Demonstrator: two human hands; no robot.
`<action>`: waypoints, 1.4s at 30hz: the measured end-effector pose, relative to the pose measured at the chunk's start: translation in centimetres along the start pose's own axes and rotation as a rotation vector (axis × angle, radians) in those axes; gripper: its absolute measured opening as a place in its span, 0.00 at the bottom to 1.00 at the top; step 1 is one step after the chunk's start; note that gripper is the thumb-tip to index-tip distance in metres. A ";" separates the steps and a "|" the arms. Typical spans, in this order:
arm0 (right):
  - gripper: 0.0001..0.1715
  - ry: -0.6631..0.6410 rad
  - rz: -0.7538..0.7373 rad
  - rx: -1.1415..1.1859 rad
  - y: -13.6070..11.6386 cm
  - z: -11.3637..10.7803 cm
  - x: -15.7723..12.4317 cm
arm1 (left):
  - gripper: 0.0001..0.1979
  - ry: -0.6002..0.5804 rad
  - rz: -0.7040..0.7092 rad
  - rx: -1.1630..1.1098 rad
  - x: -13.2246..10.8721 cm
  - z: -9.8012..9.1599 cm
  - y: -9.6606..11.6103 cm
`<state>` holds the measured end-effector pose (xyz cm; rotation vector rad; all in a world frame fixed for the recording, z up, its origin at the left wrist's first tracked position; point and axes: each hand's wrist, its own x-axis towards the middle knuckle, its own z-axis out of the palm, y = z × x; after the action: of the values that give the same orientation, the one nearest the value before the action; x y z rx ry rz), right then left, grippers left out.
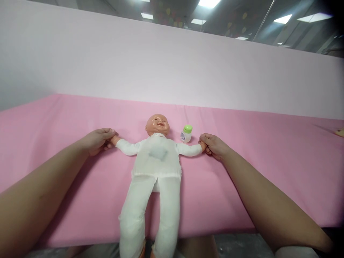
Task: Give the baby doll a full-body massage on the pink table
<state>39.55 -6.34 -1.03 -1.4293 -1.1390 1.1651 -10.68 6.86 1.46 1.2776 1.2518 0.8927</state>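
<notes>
A baby doll [158,157] with a white cloth body lies on its back, head toward the wall and legs toward me. Its arms are stretched out to both sides. My left hand [99,141] is closed on the doll's hand at the left, thumb on top. At the right, my right hand [213,146] pinches the doll's other hand between its fingers. Beside the doll's head stands a small clear bottle [186,134] with a green cap, just left of my right hand. A greyish patch shows on the doll's chest.
The doll lies on a pink padded surface [88,200], and its feet reach past the front edge. A pale wall panel [172,64] rises behind, with glass above it. Part of a tan object [339,132] shows at the far right edge.
</notes>
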 end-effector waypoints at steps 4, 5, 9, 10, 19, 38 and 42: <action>0.20 0.050 0.036 0.007 -0.2 0.2 0.1 | 0.16 -0.025 -0.040 0.012 -0.1 0.0 0.2; 0.18 0.054 0.042 0.019 -0.1 0.1 0.1 | 0.15 -0.022 -0.042 0.008 -0.1 0.0 0.2; 0.18 -0.021 0.063 0.066 0.2 -0.7 0.3 | 0.18 -0.051 -0.037 -0.026 -0.1 -0.2 0.3; 0.19 -0.054 0.071 0.080 0.2 -1.0 0.2 | 0.20 -0.065 -0.034 -0.041 0.0 -0.4 0.2; 0.24 -0.216 0.065 0.197 0.2 -2.0 -0.1 | 0.21 -0.077 -0.019 -0.071 0.1 -0.4 -0.1; 0.24 -0.012 0.031 -0.004 0.0 0.3 0.1 | 0.15 -0.028 -0.010 -0.031 -0.3 0.2 0.1; 0.18 0.048 0.056 0.092 -0.1 -0.1 0.2 | 0.22 -0.032 -0.025 -0.181 -0.2 -0.1 0.4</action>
<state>39.64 -6.16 -0.92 -1.4187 -1.0049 1.2003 -10.79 6.76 1.86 1.1263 1.1332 0.9418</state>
